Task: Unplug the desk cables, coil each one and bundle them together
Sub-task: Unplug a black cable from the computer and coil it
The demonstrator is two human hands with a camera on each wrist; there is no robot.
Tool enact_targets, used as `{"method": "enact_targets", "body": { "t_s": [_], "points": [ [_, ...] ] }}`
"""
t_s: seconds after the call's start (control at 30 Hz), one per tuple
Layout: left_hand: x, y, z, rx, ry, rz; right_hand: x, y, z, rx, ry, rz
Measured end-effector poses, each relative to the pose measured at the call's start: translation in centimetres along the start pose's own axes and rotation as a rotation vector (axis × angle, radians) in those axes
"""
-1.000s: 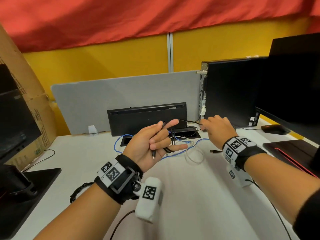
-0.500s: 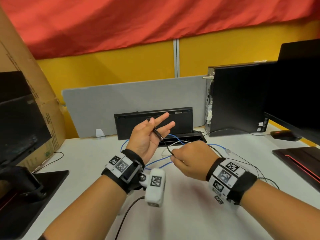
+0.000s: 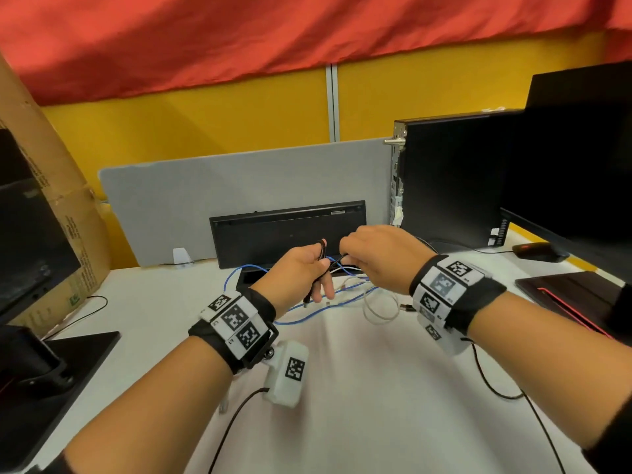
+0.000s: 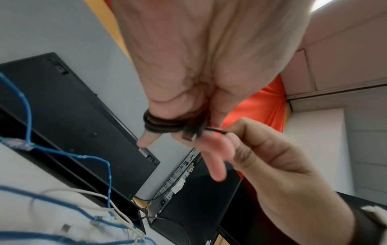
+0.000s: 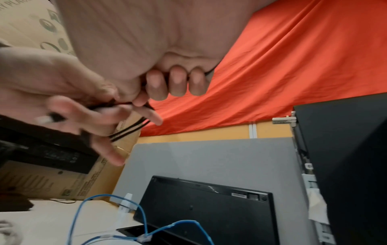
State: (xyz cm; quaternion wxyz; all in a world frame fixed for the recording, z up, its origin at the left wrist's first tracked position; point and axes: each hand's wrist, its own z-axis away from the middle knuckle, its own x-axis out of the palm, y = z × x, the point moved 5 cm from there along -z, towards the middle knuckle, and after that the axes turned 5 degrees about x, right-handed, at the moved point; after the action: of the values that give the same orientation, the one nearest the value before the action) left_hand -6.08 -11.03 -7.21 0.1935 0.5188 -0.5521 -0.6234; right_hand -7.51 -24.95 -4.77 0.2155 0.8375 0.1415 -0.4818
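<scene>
A thin black cable (image 3: 321, 249) is wound in several turns around the fingers of my left hand (image 3: 318, 271), held up over the desk in front of the keyboard. In the left wrist view the loops (image 4: 159, 126) circle one finger and the plug (image 4: 190, 135) sits pinched at the fingers. My right hand (image 3: 345, 258) is close against the left and pinches the cable's free run (image 4: 217, 131), its other fingers (image 5: 176, 82) curled. A blue cable (image 3: 307, 318) and a white cable (image 3: 379, 313) lie loose on the desk below.
A black keyboard (image 3: 287, 230) stands on edge against a grey divider (image 3: 239, 186). A black PC tower (image 3: 444, 179), a monitor (image 3: 581, 159) and a mouse (image 3: 537, 251) are at the right. A cardboard box (image 3: 51, 217) and a monitor stand (image 3: 61, 364) are at the left.
My right hand has come up from nearer the desk to meet the left, bringing the cable round the fingers. My left hand has turned over, its fingers now bent down.
</scene>
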Motion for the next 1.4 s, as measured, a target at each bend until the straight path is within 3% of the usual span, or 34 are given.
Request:
{"method": "enact_targets", "body": {
  "t_s": [0.17, 0.3, 0.43, 0.6, 0.73, 0.9, 1.03, 1.1, 1.27, 1.4],
  "points": [
    [-0.8, -0.1, 0.3, -0.018, 0.034, -0.061, 1.2, 5.5, 0.1, 0.212, -0.153, -0.053],
    [-2.0, -1.0, 0.9, -0.072, 0.086, 0.046, 1.5, 11.5, 1.9, 0.437, -0.186, 0.058],
    [-2.7, -2.0, 0.9, -0.136, 0.080, 0.171, 1.8, 15.5, 3.3, 0.631, -0.229, -0.066],
    [-2.3, -1.4, 1.1, -0.105, -0.029, 0.252, 1.4, 15.5, 2.9, 0.734, -0.054, -0.471],
    [-2.9, -1.7, 1.5, -0.089, -0.030, 0.212, -0.7, 15.4, 1.6, 0.720, 0.221, -0.862],
    [-3.2, -2.1, 2.0, -0.102, -0.042, 0.303, -3.4, 13.7, -1.0, 0.574, 0.393, -1.068],
    [-3.0, -1.4, 2.3, -0.088, -0.085, 0.654, -3.5, 12.6, -2.5, 0.587, 0.440, -1.042],
    [-3.2, -0.4, 2.5, -0.044, -0.128, 0.829, -2.7, 12.1, -2.5, 0.640, 0.391, -0.955],
    [-5.1, 2.3, 2.9, 0.102, -0.149, 1.063, 1.4, 8.6, -1.7, 0.694, 0.090, -0.677],
    [-6.8, 3.3, 3.0, 0.204, -0.025, 1.144, 3.5, 3.6, -1.2, 0.512, -0.092, -0.499]
  ]
}}
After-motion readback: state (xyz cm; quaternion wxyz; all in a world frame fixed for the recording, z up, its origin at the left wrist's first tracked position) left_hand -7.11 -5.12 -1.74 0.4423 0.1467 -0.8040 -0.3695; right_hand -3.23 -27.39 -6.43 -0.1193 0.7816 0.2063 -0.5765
